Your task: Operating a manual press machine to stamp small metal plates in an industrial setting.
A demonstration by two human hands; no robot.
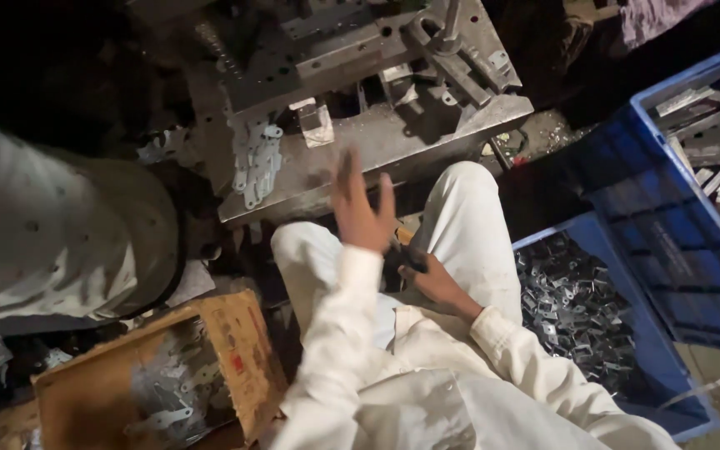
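My left hand (360, 208) is raised in front of me, fingers spread and blurred, holding nothing, just below the front edge of a grey metal press bed (385, 142). My right hand (427, 279) rests low between my knees with fingers curled; whether it holds anything is hidden. A small heap of flat stamped metal pieces (256, 162) lies on the left of the press bed. The press tooling (377, 50) of steel blocks and bars stands behind it.
A cardboard box (235, 350) with flat metal blanks sits at my lower left. A blue crate (627, 292) of small stamped parts stands at my right, another blue crate (693, 217) with metal strips above it. A person's spotted sleeve (52, 233) fills the left.
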